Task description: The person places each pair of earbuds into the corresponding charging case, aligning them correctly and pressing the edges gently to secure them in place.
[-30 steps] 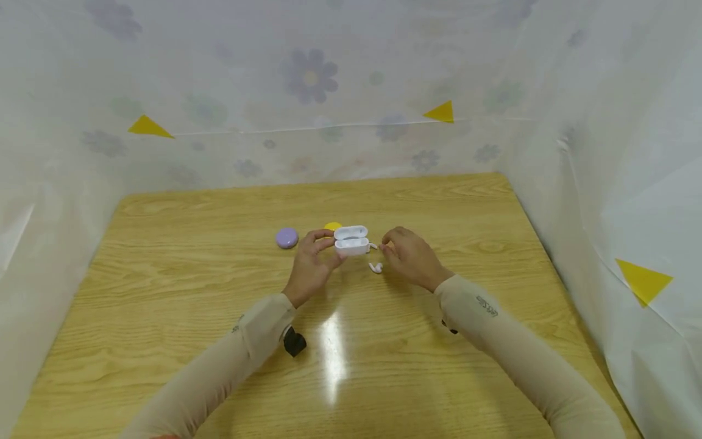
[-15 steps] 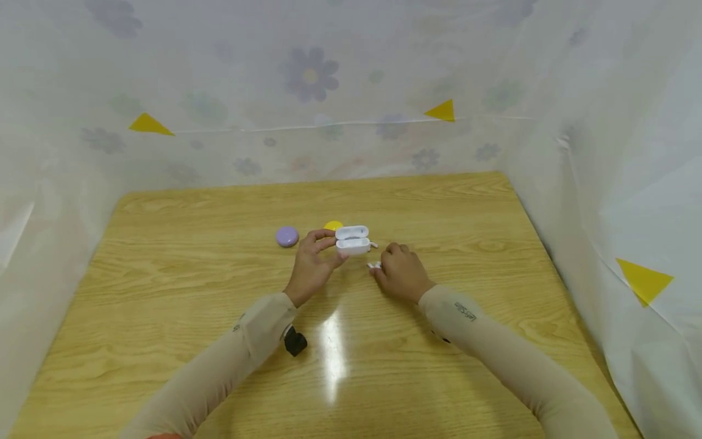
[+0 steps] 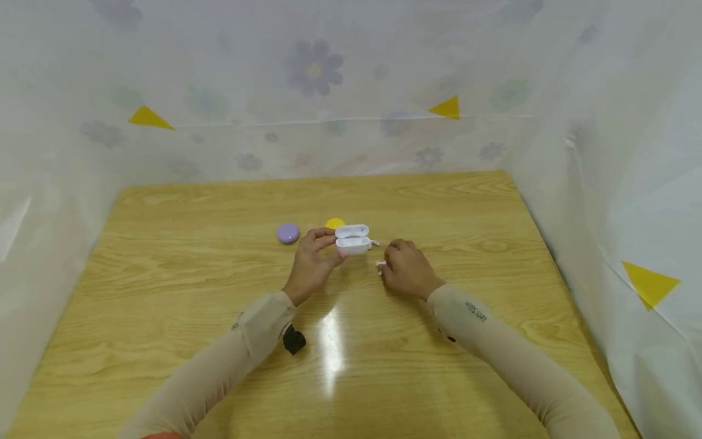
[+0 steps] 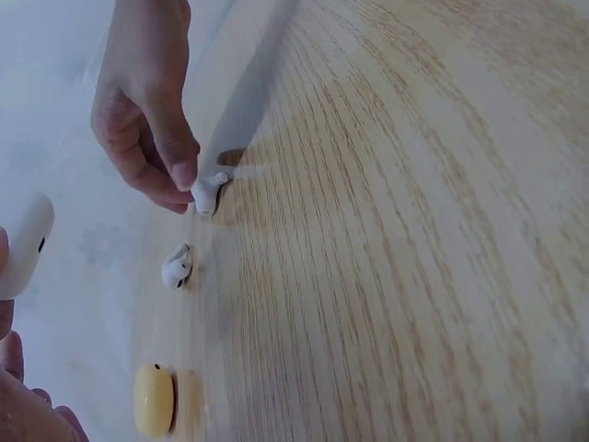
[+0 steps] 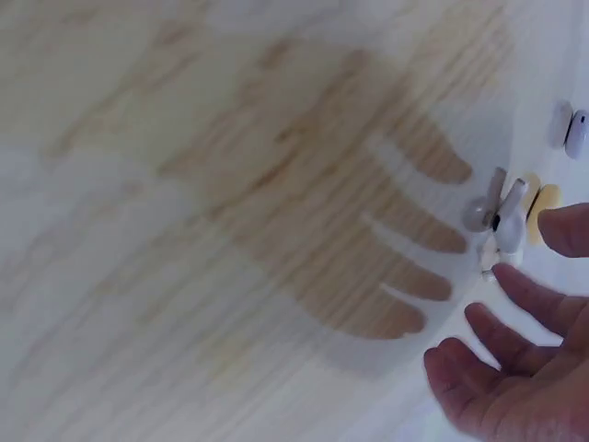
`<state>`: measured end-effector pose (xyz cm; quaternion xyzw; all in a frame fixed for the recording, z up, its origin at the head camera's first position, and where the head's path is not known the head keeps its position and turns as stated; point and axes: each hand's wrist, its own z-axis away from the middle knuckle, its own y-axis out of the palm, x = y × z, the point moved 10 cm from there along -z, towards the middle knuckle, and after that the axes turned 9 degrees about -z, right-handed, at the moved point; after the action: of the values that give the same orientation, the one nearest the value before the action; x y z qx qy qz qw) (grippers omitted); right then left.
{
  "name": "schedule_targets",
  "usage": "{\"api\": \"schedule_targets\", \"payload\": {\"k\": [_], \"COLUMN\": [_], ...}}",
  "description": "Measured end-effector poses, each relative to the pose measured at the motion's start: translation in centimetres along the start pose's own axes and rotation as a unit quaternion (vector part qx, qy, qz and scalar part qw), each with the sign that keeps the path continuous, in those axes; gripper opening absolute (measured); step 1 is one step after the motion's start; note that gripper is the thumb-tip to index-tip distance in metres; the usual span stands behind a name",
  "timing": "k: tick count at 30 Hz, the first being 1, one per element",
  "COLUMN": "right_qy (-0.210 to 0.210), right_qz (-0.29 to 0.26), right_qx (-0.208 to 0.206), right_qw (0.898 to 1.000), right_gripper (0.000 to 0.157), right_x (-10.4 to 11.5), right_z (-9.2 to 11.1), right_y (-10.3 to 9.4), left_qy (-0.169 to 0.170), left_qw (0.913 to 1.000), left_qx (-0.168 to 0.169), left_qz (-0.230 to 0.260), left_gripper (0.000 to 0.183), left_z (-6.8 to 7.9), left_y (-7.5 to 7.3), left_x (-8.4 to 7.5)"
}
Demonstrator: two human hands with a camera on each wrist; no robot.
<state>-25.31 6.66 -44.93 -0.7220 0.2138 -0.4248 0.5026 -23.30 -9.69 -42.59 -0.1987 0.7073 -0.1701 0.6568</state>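
My left hand (image 3: 311, 268) grips a white earbud case (image 3: 353, 239) by its left side, lid raised; no earbud is visible inside. In the left wrist view only the edge of the case (image 4: 28, 247) shows at the far left. My right hand (image 3: 407, 268) pinches a white earbud (image 4: 208, 193) between thumb and fingers, just at the table surface. A second white earbud (image 4: 177, 268) lies on the wood, in the head view just right of the case. In the right wrist view the fingers (image 5: 515, 341) appear spread beside an earbud (image 5: 512, 221).
A yellow rounded case (image 3: 334, 224) lies behind the white case, and a purple one (image 3: 287, 233) sits to its left. The wooden table (image 3: 164, 244) meets pale flowered sheeting (image 3: 247, 146) at its back and sides.
My right hand has come from near the earbud beside the case to the nearer earbud, which has turned and shifted slightly right in its fingers. My left hand keeps holding the case in place.
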Motion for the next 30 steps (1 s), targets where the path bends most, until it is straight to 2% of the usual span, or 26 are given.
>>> {"api": "schedule_targets", "payload": {"k": [5,11,20,25,30], "right_qy": [-0.032,-0.017,-0.025,-0.069,-0.092], "right_qz": [-0.012,-0.026,-0.037,-0.014,-0.041], "right_qx": [0.003,-0.001,-0.019,-0.059,-0.105], "right_qw": [0.999,1.000,0.999,0.996,0.989], "right_gripper": [0.010,0.009,0.010,0.012,0.014], "right_x": [0.3,0.3,0.3,1.2,1.5], "right_z": [0.2,0.2,0.2,0.2,0.3], "right_y": [0.4,0.5,0.2,-1.7,-4.5], "left_qy": [-0.007,-0.003,-0.008,-0.004,-0.005], "left_qw": [1.0000,1.0000,0.9999,0.9999,0.9999], "left_qx": [0.002,0.006,0.004,0.008,0.010], "left_qz": [0.003,0.006,0.010,0.006,0.004], "left_gripper": [0.034,0.034,0.034,0.034,0.034], "left_z": [-0.1,0.0,0.0,0.1,0.1], "left_y": [0.1,0.5,0.6,0.6,0.7], "left_x": [0.1,0.0,-0.1,-0.2,-0.3]}}
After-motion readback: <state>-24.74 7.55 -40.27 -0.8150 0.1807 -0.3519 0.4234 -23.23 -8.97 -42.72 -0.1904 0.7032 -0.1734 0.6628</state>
